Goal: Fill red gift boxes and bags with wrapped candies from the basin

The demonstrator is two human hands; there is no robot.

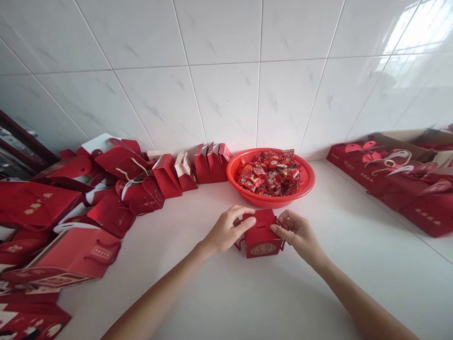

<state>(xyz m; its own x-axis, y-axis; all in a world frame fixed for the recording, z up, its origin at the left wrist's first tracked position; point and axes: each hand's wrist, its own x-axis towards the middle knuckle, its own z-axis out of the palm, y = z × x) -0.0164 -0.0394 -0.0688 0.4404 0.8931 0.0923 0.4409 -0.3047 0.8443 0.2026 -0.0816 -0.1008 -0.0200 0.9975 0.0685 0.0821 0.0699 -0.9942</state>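
Note:
A small red gift box [262, 238] stands upright on the white counter, with a gold patterned emblem on its front and slots in its flat top. My left hand [228, 229] curls round the top left edge, thumb and forefinger lying over the lid. At the top right corner my right hand [295, 231] is closed, its thumb and finger pinching a dark red cord [282, 244] beside the box. Cord loops hang at both sides. Just behind stands a red plastic basket [271, 201] full of small red-wrapped sweets [271, 172].
Several red gift boxes [109, 210] crowd the counter's left side, some with rope handles. A row of small red boxes [212, 165] lines the tiled wall [226, 104]. On the right are more red boxes and bags [399, 184] beside an open carton [399, 139].

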